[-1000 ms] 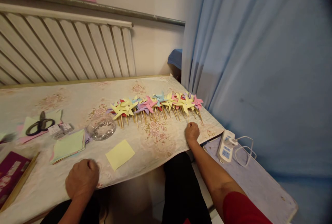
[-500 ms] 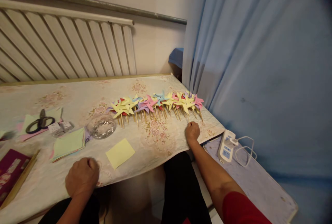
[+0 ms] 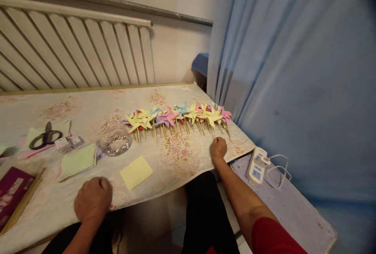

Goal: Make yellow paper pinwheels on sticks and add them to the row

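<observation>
Pinwheels (image 3: pixel 169 116) sit in a row at the frame's centre, its long axis running left to right, sticks (image 3: pixel 138 136) pointing down-frame. Nearer is the right hand (image 3: pixel 219 149), a fist just below the row's right end; I cannot tell whether it grips a stick. The left hand (image 3: pixel 93 198), lower left, is curled, nothing visible in it.

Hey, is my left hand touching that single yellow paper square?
Apart. The head view shows a strip of flowered tablecloth between your left hand and the yellow paper.
</observation>
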Motion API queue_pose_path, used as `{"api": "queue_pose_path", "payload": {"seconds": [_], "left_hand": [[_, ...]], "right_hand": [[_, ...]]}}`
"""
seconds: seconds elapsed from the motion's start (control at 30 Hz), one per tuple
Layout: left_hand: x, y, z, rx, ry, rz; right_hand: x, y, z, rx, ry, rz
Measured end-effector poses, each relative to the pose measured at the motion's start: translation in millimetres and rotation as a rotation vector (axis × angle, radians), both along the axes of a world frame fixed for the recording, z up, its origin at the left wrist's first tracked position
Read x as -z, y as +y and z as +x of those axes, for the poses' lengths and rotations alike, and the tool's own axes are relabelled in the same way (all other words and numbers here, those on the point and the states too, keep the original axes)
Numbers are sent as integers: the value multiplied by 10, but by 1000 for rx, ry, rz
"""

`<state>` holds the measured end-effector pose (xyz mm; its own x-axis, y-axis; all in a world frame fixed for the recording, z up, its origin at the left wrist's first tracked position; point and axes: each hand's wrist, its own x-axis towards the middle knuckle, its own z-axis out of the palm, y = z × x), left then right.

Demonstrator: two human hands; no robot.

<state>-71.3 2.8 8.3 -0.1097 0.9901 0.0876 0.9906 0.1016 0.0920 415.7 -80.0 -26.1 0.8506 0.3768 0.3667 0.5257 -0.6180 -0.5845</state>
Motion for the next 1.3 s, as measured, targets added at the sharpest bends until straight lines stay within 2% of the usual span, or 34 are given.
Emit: {"api": "queue_pose_path", "payload": {"seconds": [0.53,1.3], "left_hand": [[-43,-22,35,-11,45,6],[2,-13,9,-15,36,14]], "right_hand": [[13,93,157,56,6,23],[-22,164,245,67,1,10]]}}
